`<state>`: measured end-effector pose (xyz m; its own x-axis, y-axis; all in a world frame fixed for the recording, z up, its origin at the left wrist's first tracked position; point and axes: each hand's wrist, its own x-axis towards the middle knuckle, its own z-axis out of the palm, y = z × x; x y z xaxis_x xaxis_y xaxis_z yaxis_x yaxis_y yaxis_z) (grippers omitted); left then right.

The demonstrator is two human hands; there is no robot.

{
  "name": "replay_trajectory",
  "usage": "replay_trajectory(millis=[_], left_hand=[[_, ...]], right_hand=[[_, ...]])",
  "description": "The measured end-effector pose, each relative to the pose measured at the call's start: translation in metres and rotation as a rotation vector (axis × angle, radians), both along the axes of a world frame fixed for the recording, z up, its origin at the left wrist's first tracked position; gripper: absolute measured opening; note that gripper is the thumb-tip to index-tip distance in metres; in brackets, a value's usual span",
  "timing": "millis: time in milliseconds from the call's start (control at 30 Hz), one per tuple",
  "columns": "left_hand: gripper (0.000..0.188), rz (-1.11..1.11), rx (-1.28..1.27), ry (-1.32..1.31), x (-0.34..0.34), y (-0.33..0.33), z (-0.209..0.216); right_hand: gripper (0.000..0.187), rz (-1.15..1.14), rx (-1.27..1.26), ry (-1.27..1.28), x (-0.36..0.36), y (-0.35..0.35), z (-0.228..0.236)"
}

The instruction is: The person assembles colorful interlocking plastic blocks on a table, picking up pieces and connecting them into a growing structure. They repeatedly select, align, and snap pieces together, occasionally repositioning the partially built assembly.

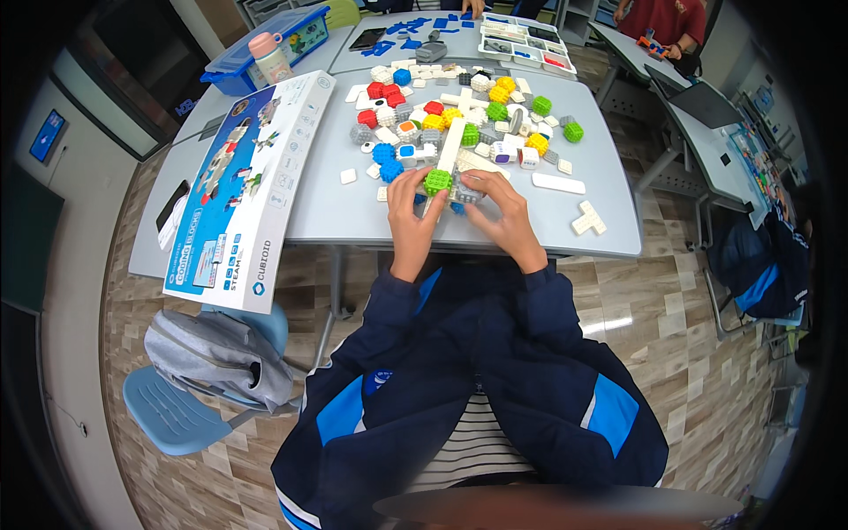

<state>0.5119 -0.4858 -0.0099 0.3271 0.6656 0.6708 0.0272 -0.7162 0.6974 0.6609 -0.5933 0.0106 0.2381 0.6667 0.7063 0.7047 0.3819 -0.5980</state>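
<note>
Near the front edge of the table, my left hand (410,219) is closed on a green studded building block (437,182). Beside it my right hand (505,215) grips a grey studded block (466,192); the two blocks sit close together, and I cannot tell whether they are joined. A long cream beam (451,146) rises away from the green block, apparently attached to it. Just left of my fingers lie blue studded blocks (389,170). Small blue pieces show partly below the hands, mostly hidden.
Beyond my hands spreads a heap of red, yellow, green, grey and white blocks (433,108). A large blue-and-white box (238,185) leans at the left. To the right lie a white bar (558,183) and a T-shaped piece (588,218). A sorting tray (527,46) stands farther back.
</note>
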Motion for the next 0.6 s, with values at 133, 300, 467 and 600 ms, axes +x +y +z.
replay_trajectory(millis=[133, 300, 467, 600], left_hand=[[0.042, 0.008, -0.003, -0.01, 0.001, 0.001, -0.001], [0.043, 0.007, 0.003, 0.01, -0.001, 0.002, -0.001], [0.043, 0.052, 0.038, 0.036, 0.0, 0.001, -0.002], [0.044, 0.02, 0.016, -0.005, 0.002, 0.001, -0.004]], right_hand=[[0.038, -0.002, 0.013, 0.026, 0.0, 0.004, -0.004], [0.037, -0.011, 0.015, 0.014, 0.004, 0.008, -0.007], [0.035, 0.024, -0.048, 0.04, 0.014, 0.006, -0.003], [0.036, 0.065, -0.077, 0.054, 0.018, 0.006, -0.001]])
